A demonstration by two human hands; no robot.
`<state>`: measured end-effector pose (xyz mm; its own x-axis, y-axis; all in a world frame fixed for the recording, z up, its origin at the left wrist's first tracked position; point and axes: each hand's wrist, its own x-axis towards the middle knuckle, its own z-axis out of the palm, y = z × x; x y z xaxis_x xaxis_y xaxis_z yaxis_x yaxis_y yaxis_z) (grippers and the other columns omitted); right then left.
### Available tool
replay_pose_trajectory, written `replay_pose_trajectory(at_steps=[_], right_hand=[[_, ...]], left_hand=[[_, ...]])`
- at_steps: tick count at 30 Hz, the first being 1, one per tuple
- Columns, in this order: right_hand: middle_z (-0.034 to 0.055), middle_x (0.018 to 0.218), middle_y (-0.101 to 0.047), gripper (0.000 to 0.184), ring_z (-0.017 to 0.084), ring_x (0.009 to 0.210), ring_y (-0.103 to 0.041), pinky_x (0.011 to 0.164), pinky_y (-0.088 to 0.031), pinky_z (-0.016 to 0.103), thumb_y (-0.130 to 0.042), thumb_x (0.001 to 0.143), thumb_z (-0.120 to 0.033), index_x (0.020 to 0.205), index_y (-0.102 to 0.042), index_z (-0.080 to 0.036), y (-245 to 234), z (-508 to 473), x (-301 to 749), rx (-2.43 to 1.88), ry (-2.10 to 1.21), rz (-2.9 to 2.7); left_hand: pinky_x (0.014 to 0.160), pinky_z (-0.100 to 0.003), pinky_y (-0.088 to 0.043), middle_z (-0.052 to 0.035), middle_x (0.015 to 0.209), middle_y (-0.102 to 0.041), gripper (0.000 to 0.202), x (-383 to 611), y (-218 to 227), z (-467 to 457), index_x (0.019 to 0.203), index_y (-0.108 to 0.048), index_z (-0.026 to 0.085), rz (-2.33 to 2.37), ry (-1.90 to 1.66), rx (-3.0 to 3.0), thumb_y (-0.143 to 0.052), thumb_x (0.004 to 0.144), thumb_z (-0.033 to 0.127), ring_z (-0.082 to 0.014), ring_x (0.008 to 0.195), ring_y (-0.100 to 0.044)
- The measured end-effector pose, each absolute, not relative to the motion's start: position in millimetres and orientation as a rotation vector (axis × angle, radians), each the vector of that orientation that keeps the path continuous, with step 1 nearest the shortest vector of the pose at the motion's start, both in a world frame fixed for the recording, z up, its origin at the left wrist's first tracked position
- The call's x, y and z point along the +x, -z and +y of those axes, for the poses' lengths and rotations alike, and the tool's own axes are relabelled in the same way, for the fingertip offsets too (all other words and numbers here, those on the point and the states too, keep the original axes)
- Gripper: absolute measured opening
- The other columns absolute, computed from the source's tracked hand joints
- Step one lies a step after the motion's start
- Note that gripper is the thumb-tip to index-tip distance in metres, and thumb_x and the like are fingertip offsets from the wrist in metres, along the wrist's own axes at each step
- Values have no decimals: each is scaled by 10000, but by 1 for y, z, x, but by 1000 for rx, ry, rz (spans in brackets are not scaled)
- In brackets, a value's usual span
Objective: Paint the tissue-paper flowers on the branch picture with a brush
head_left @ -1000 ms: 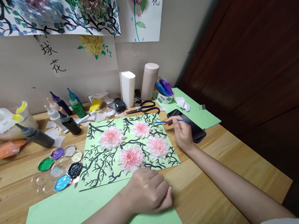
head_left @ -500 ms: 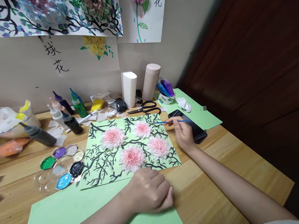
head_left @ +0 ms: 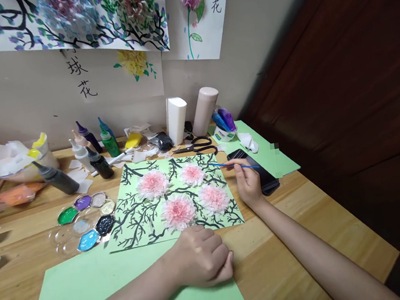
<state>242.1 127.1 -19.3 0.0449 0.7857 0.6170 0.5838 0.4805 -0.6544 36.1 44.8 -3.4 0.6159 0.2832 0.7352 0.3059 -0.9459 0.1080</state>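
Observation:
A green sheet painted with black branches (head_left: 135,217) lies on the wooden table (head_left: 305,224), with several pink paper flowers (head_left: 152,184) glued on it. My right hand (head_left: 248,183) pinches a thin blue paintbrush (head_left: 249,165), whose tip rests at the sheet's upper right edge. My left hand (head_left: 202,255) is curled into a loose fist, resting on the table at the sheet's lower edge, over a plain green sheet (head_left: 104,290). Nothing shows in the left hand.
A paint palette (head_left: 84,222) sits left of the artwork, paint bottles (head_left: 94,156) behind it. Scissors (head_left: 195,146), two tall containers (head_left: 176,121), a black phone (head_left: 262,174) and crumpled tissue (head_left: 248,141) lie at the back right. Flower pictures hang on the wall (head_left: 112,19).
Both hands stay put. The camera has shifted slightly, so everything sits a little to the right and lower in view.

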Motion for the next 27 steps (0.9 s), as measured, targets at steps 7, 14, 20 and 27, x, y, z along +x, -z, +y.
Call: replay_pose_trajectory(at_steps=[7, 14, 20, 27], right_hand=[[57, 922, -630, 247, 172, 828, -631, 760, -493, 322, -369, 940, -306, 956, -590, -197, 22, 129, 242, -1217, -262, -1530], [81, 959, -625, 267, 192, 855, -631, 798, -494, 365, -368, 932, -352, 955, -576, -187, 28, 134, 244, -1228, -288, -1408], [89, 940, -636, 278, 204, 847, -633, 786, -499, 385, -376, 921, -377, 943, -572, -180, 27, 134, 242, -1217, -311, -1409], [85, 875, -617, 272, 221, 781, -608, 757, -486, 418, -409, 898, -402, 905, -571, -183, 13, 128, 238, -1126, -287, -1339]], left_hand=[[380, -274, -215, 26, 426, -385, 307, 38, 6, 43, 478, -412, 185, -497, 1329, -2732, -437, 783, 166, -99, 390, -336], [370, -267, -203, 33, 415, -382, 289, 38, 10, 44, 467, -401, 185, -441, 1342, -2672, -455, 751, 185, -88, 379, -345], [350, -251, -239, 39, 408, -377, 272, 38, 17, 41, 463, -405, 194, -403, 1194, -2647, -490, 720, 217, -86, 362, -358], [353, -232, -264, 55, 409, -322, 293, 21, 0, 33, 445, -396, 190, -261, 1187, -2468, -515, 705, 254, -79, 348, -347]])
